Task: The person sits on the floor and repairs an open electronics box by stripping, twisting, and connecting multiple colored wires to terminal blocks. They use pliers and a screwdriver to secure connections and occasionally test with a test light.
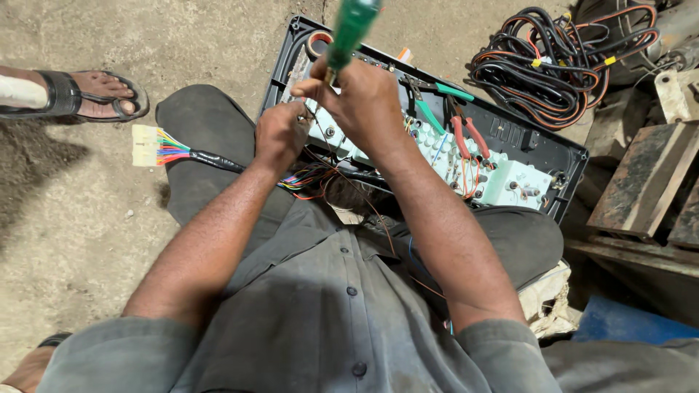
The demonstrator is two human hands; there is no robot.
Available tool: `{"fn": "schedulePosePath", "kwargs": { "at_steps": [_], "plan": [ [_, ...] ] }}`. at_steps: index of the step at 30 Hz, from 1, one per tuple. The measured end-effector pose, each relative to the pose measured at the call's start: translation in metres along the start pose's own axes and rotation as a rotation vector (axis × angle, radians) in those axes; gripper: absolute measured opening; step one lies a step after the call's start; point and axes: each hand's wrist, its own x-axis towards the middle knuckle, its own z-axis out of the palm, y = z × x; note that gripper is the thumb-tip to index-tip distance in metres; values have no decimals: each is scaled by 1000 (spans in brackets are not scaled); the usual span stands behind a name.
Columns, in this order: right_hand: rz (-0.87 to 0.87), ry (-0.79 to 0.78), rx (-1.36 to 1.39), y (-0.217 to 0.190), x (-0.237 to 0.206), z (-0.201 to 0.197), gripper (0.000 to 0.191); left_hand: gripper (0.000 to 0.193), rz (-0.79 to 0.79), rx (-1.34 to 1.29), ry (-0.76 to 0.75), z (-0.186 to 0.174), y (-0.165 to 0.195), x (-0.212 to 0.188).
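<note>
Your right hand [364, 94] is clamped on the green screwdriver [352, 29], upper centre, tip down at the white panel [466, 164] in the black tray [542, 145]. Left hand [280, 135] pinches thin wires [313, 178] beside it. A slip could nick the insulation.

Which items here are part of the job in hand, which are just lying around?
In use:
- green-handled screwdriver, held by right hand
- pale terminal block in the black tray, left hand on it
- thin coloured wires

Lying about:
- red-handled pliers
- tape roll
- coiled black and orange cable
- white connector plug
</note>
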Motion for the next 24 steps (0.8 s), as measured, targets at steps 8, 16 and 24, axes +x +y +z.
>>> {"fn": "schedulePosePath", "kwargs": {
  "at_steps": [8, 16, 24],
  "plan": [
    [-356, -58, 100, 13, -6, -12, 24, 17, -122, -70, -86, 18, -16, 15],
    [-428, -46, 150, 27, -5, -5, 42, 30, -93, -87, -146, 27, -42, 15],
    [-397, 60, -141, 39, 13, 6, 34, 21, -92, -171, -150, 32, -59, 24]
  ]
}}
